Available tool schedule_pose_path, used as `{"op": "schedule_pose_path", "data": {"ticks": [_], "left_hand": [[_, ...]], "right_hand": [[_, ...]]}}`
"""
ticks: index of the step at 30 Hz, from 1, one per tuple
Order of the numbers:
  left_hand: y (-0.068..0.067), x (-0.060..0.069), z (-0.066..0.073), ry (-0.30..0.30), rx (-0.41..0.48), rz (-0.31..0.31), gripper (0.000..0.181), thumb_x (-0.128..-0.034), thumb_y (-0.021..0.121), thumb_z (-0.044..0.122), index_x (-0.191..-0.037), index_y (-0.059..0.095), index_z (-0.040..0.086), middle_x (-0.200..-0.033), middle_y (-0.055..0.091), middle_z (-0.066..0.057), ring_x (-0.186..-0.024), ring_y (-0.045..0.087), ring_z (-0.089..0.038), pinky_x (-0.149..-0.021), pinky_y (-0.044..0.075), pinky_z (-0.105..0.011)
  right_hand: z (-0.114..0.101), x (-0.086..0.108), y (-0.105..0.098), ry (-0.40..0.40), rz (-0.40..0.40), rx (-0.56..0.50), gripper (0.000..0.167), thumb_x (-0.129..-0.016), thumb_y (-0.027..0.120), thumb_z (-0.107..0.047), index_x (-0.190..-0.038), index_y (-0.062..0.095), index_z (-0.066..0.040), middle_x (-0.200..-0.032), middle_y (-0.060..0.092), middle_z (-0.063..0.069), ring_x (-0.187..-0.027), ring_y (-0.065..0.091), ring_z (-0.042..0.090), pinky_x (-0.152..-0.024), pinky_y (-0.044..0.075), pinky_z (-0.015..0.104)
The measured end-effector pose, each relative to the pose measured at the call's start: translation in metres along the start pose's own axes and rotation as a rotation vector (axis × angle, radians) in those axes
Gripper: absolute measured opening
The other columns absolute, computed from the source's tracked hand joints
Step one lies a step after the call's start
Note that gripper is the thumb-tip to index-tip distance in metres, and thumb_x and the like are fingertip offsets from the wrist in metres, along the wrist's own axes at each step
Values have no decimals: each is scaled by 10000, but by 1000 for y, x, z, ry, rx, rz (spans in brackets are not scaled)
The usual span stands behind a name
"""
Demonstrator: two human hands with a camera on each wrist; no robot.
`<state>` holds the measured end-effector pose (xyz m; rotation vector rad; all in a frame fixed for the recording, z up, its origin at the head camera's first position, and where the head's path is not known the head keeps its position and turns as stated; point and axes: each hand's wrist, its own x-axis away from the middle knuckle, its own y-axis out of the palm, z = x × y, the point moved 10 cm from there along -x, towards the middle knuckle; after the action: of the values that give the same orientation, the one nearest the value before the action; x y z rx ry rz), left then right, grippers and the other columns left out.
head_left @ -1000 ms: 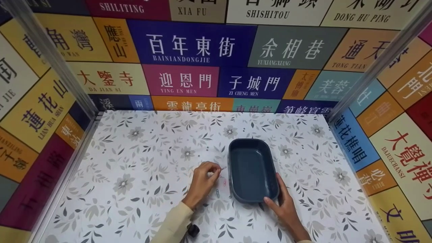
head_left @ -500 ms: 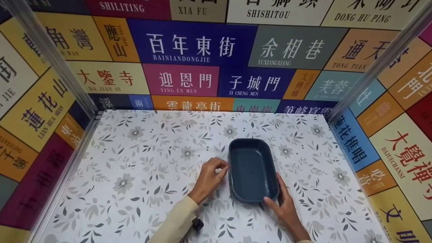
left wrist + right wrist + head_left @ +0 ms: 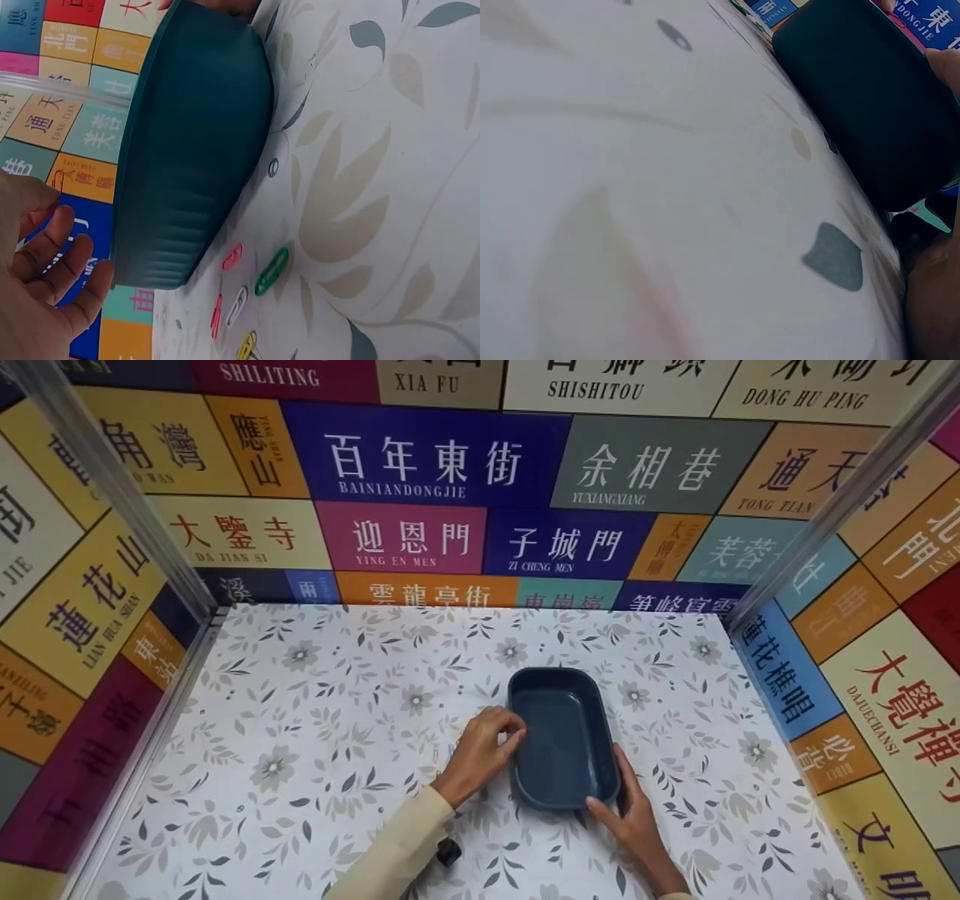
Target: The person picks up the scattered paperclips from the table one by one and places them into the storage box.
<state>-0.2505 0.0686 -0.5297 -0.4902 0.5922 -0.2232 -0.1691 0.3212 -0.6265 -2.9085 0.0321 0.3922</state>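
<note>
Change noted: over the last second the left hand [image 3: 484,746] has been carried rightward, from the tabletop [image 3: 360,825] beside the container [image 3: 562,720] to the container's left edge. In the head view the fingertips now overlap that rim, where a gap was seen a second ago.

Left grip: thumb and forefinger brought together on a reddish paper clip [image 3: 60,178], seen in the left wrist view; the other fingers are loosely bent. Release has not yet been made. The clip is judged to be at or just over the rim; its exact place cannot be told.

Right grip: the container's near right corner is held by the right hand [image 3: 637,825], thumb at the near edge, fingers along the right wall. No shift of hand or container was noted.

The container is stood somewhat right of the tabletop's middle. Off its left side lie a green clip [image 3: 271,271], a white clip [image 3: 237,306], a yellow clip [image 3: 247,346] and two pink clips [image 3: 232,256]. Transfer is judged incomplete, these five being outside.
</note>
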Motion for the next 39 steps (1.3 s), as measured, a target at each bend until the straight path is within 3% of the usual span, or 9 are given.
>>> {"op": "schedule_pose_path", "data": {"ticks": [9, 22, 33, 39], "left_hand": [[14, -5, 5, 18, 2, -35, 42, -1052, 744, 68, -1019, 766, 52, -939, 714, -61, -855, 676, -209, -768, 560, -268], [31, -10, 16, 57, -83, -95, 40, -1039, 756, 65, -1004, 755, 84, -951, 727, -51, -878, 672, -166, -810, 566, -281], [54, -16, 15, 7, -141, -216, 46, -1048, 754, 121, -1053, 793, 96, -990, 742, -23, -937, 675, -152, -854, 559, -261], [68, -20, 19, 20, -168, -287, 71, -1056, 741, 126, -1074, 807, 105, -1020, 758, -15, -971, 696, -157, -880, 564, -265]], "right_hand": [[0, 0, -1, 4, 5, 9, 959, -939, 780, 79, -1735, 251, -10, -1784, 225, 271, -1596, 270, -53, -1245, 219, 122], [-1, 0, 1, -10, -19, -5, 949, -958, 747, 97, -1740, 219, -5, -1784, 184, 301, -1603, 257, -37, -1247, 227, 131], [1, 1, 1, -9, -14, 7, 955, -945, 768, 90, -1732, 233, 10, -1780, 202, 298, -1599, 253, -46, -1241, 233, 125], [1, 0, 0, -7, -6, 10, 963, -941, 774, 85, -1735, 236, 1, -1776, 205, 305, -1596, 264, -37, -1239, 237, 125]]}}
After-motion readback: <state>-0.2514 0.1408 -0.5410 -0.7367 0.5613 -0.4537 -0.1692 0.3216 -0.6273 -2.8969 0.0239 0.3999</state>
